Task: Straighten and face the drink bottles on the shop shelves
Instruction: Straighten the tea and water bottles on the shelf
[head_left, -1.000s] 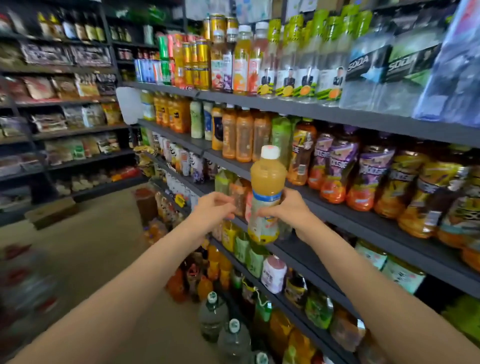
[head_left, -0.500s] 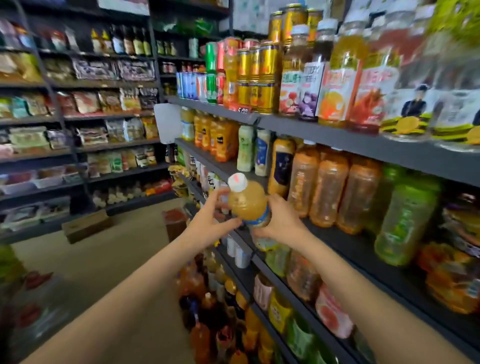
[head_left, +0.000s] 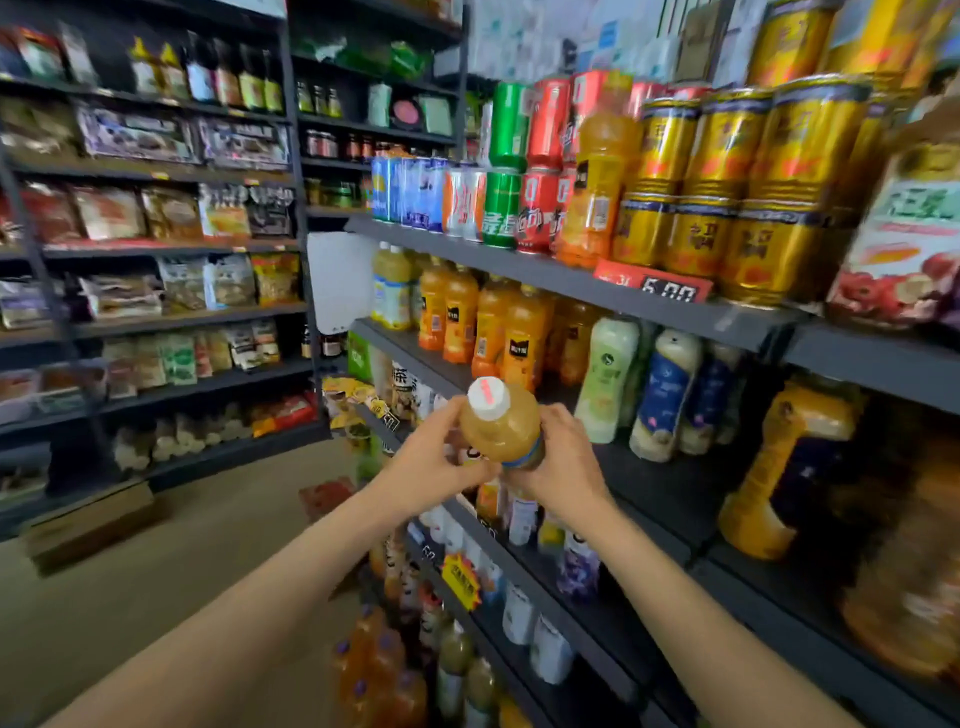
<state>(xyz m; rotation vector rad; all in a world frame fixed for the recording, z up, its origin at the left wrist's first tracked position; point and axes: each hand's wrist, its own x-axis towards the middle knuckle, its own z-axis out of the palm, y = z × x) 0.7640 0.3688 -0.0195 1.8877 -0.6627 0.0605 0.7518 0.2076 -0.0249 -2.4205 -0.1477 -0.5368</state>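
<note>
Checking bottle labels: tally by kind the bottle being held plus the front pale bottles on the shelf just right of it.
Orange juice bottle, held: 1
Green-label pale bottle: 1
Blue-label pale bottles: 2
Total: 4

Two bare forearms are seen, uncovered from the lower frame edge up to the wrists; no sleeve is shown on either. The left hand (head_left: 434, 470) and the right hand (head_left: 563, 467) are ungloved, and the fingernails are kept short.
</note>
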